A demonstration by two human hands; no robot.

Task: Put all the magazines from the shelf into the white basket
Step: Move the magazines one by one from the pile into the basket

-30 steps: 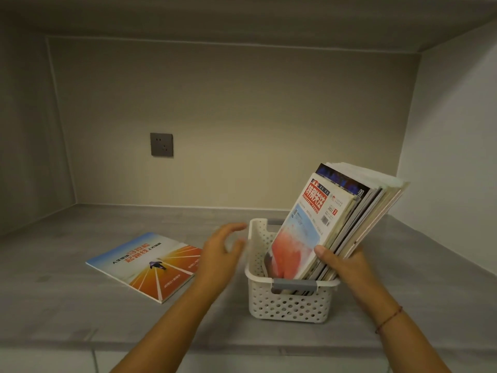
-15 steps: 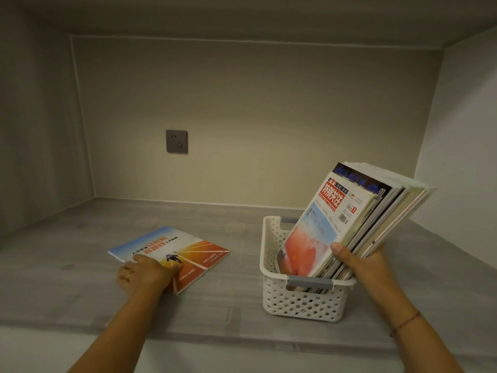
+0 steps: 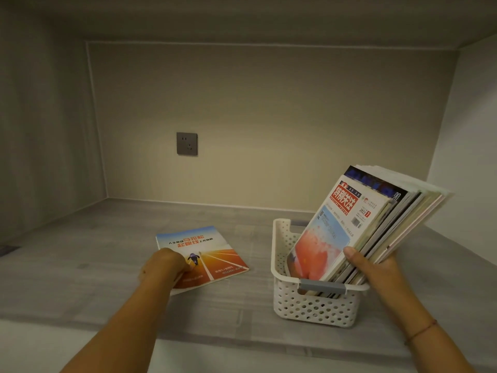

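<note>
The left side wall (image 3: 40, 130) and the back wall (image 3: 269, 103) close off the recess. The grey shelf (image 3: 80, 270) forms its floor. A dark wall socket (image 3: 187, 143) sits on the back wall, left of centre, well above the shelf surface.

The loose magazine (image 3: 212, 251) lies on the shelf, left of centre, cover up, showing a runner on an orange track. It is apart from the basket, with bare shelf between them. The left hand (image 3: 165, 265) covers its near-left corner. The fingers are curled onto the cover and grip that corner. Whether the near edge is raised off the shelf cannot be told.

The white basket (image 3: 309, 309) stands on the shelf, right of centre, near the front edge. Its walls are perforated and a grey handle (image 3: 321, 286) sits on the near rim.

The stack of magazines (image 3: 347, 227) stands inside the basket, against its right side, tilted to the right, with the upper half projecting well above the rim. The left part of the basket interior is open.

The right hand (image 3: 375, 267) pinches the stack just above the rim, thumb on the front cover and fingers behind. A thin red cord (image 3: 422, 329) circles the wrist.
</note>
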